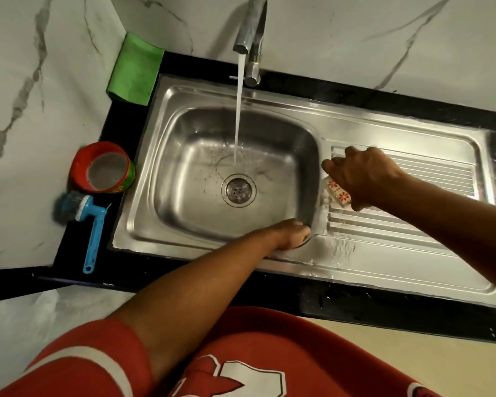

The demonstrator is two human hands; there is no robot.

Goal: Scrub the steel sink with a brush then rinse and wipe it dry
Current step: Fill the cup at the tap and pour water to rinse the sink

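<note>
Tap running, right hand (361,176) pressing a cloth (337,193) on the drainboard beside the basin, left hand (291,234) hooked over the sink (184,90) rim — best wipe along the ridges, brush (83,216) parked far left.

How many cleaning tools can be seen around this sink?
3: a blue brush lying left of the sink, a green cloth at the back left corner, and a flowered sponge under the right hand.
</note>
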